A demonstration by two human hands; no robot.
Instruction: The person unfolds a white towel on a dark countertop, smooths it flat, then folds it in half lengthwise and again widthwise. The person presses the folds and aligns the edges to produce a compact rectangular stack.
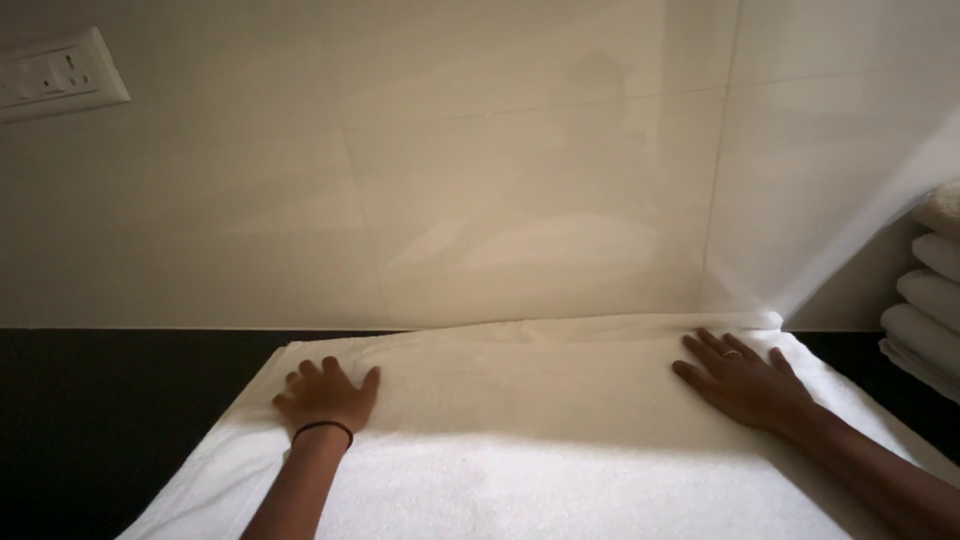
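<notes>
From the head view, a white terry-cloth towel (pixel 540 440) lies spread on a dark countertop (pixel 110 420) against a glossy beige tiled wall (pixel 450 180). The left hand (pixel 325 397) and right hand (pixel 745 380) press flat on it, fingers spread, gripping nothing. Folded white towels (pixel 930 300) are stacked at right.

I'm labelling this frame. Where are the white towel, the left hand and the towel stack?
white towel (pixel 560 470), head view, flat middle.
left hand (pixel 325 400), head view, back of hand.
towel stack (pixel 930 300), head view, folded edges.
</notes>
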